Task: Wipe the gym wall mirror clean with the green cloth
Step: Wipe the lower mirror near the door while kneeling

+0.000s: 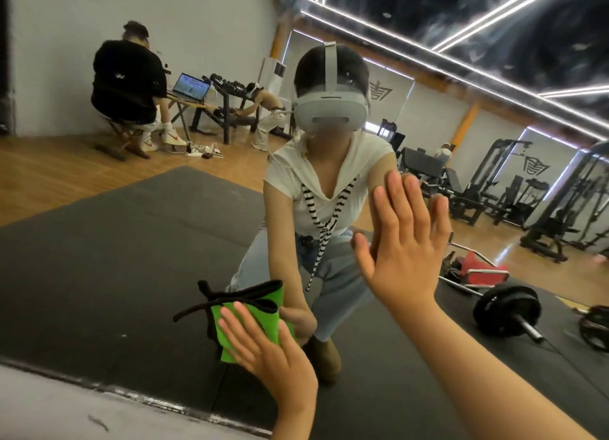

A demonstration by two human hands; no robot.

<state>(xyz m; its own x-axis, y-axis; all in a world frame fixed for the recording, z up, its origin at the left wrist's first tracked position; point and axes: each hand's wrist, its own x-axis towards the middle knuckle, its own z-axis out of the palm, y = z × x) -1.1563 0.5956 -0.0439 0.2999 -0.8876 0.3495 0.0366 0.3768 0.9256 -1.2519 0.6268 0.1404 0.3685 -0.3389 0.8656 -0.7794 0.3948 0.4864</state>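
I can read no words or numbers. Reflected in the mirror [99, 242], a dark shield-like emblem sits on a white banner [380, 90] and on a second banner [537, 166]; a red swoosh marks a white sneaker [173, 138]. Laptop screen [191, 85] too blurred to read.

We note a bright green cloth [268, 319] edged in black; a white headset [329, 110]; a white top [329, 176] with a black-and-white striped cord [310, 207]; pale blue jeans [336, 274]; a dark grey mat [115, 242]; an orange-brown wooden floor [49, 176]; a black weight plate [504, 311].
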